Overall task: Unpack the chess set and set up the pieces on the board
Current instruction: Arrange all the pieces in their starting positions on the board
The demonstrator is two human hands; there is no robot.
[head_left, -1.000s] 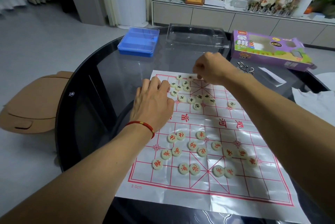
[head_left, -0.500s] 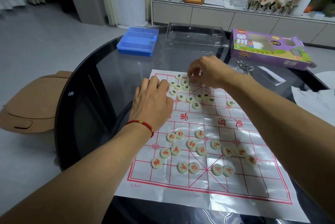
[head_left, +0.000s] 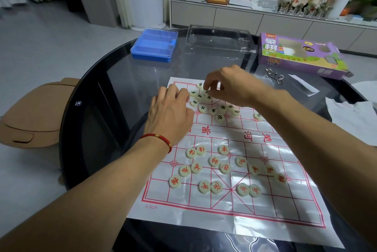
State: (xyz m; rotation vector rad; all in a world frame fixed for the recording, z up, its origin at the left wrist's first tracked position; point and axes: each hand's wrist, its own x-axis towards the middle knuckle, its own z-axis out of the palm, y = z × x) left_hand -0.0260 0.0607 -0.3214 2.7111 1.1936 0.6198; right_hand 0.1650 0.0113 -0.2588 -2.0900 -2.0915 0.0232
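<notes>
A plastic xiangqi board point(head_left: 244, 206) with red lines lies on the round black glass table point(head_left: 114, 80). Several cream discs with red characters point(head_left: 214, 161) are scattered on its near half. Cream discs with black characters point(head_left: 213, 111) are bunched on the far half. My left hand point(head_left: 171, 113), with a red string at the wrist, rests on the board's far left part. Its fingers curl down beside the black pieces and hide what lies under them. My right hand point(head_left: 230, 86) reaches over the far pieces, and its thumb and forefinger pinch one black piece point(head_left: 207, 91).
A blue plastic box point(head_left: 155, 45), a clear plastic tray point(head_left: 218, 41) and the purple xiangqi carton point(head_left: 299, 55) stand at the table's far side. A metal ring puzzle point(head_left: 273, 76), a paper slip point(head_left: 304, 88) and white tissue point(head_left: 350, 117) lie to the right. A brown chair point(head_left: 34, 115) stands to the left.
My right hand has moved left along the far rows, from the middle of the black pieces to the far left ones. My left hand has stayed in place.
</notes>
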